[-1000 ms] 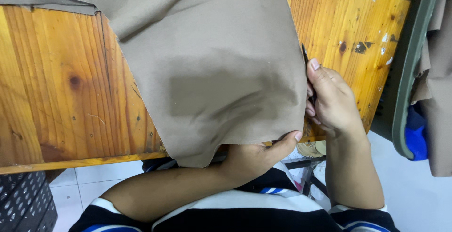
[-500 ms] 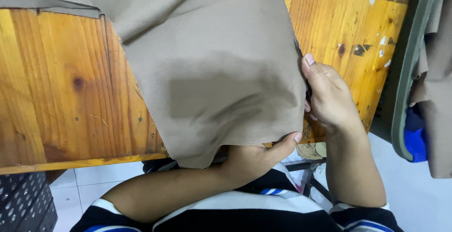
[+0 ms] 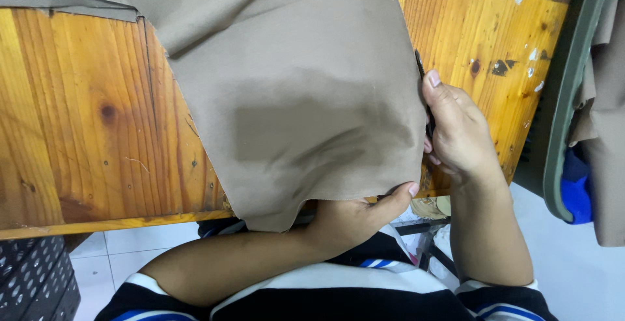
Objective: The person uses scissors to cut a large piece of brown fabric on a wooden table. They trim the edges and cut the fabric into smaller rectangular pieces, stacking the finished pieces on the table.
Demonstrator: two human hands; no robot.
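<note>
A large piece of tan fabric (image 3: pixel 293 93) lies over a wooden table (image 3: pixel 84 139) and hangs past its near edge. My left hand (image 3: pixel 355 217) is under the fabric's lower corner, thumb pinching the hem from beneath the table edge. My right hand (image 3: pixel 459 132) grips the fabric's right edge, fingers curled around a dark, thin object that is mostly hidden, possibly scissors.
A green-rimmed container (image 3: pixel 573 99) with tan and blue cloth stands at the right. A black perforated crate (image 3: pixel 32 282) sits on the white tiled floor at lower left. The table's right part (image 3: pixel 495 34) has paint specks and knots.
My right hand has slid slightly up along the fabric's right edge. My left hand and the fabric have barely moved.
</note>
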